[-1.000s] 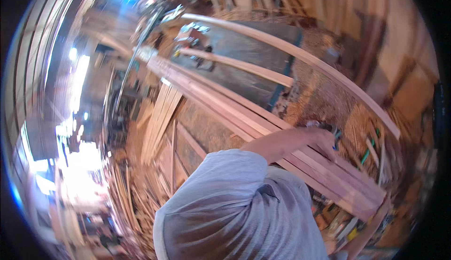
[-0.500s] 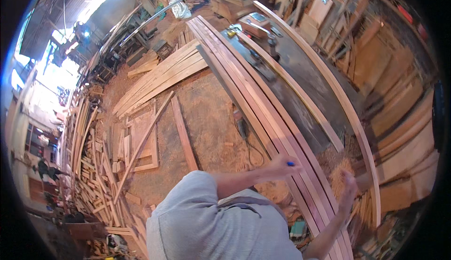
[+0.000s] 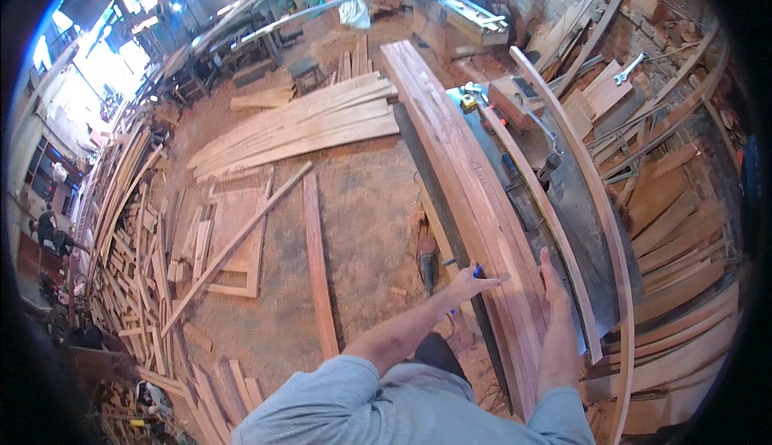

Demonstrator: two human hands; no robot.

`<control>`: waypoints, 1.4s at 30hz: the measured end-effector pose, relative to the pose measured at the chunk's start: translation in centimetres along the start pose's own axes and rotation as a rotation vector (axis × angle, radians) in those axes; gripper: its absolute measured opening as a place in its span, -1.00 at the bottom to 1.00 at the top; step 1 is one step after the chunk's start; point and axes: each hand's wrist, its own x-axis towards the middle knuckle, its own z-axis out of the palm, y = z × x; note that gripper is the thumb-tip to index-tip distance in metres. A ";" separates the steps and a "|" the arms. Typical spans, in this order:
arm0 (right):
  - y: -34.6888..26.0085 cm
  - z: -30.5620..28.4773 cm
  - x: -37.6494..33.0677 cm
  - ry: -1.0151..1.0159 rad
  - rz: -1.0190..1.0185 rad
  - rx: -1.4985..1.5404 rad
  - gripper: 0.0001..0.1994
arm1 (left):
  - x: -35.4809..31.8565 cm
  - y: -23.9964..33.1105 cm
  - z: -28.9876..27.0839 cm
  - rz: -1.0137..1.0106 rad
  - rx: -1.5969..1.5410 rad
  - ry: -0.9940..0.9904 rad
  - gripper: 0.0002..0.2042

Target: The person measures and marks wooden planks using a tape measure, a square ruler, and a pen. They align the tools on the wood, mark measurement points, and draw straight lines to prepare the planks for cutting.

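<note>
Sawdust-covered workshop floor [image 3: 362,204] fills centre frame, loose planks [image 3: 297,127] stacked upper centre, scrap offcuts [image 3: 137,236] heaped along the left. Long stack of reddish boards [image 3: 462,172] runs from upper centre to lower right on a dark machine counter [image 3: 579,212]. Left hand [image 3: 470,282] pinches a small blue pencil [image 3: 478,270] against the boards' near edge. Right hand [image 3: 553,280] lies flat and open-palmed on the boards just beside it. Curved strip [image 3: 595,196] at right.

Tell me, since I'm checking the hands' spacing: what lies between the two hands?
In the head view, only the reddish boards: the left hand, with a blue pen, and the right hand rest on them.
</note>
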 end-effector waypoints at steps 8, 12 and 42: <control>0.2 -0.7 3.3 -0.203 -0.127 0.012 -0.09 | -0.4 5.3 -5.2 -0.160 0.140 -0.360 -0.41; 0.3 -1.7 4.3 -0.219 0.292 0.079 -0.08 | 1.0 7.8 -7.5 -0.169 0.517 -0.390 -0.53; -25.5 20.4 11.4 0.653 -0.710 -0.164 -0.72 | 15.4 -0.4 -56.7 -0.484 0.903 -0.330 -0.62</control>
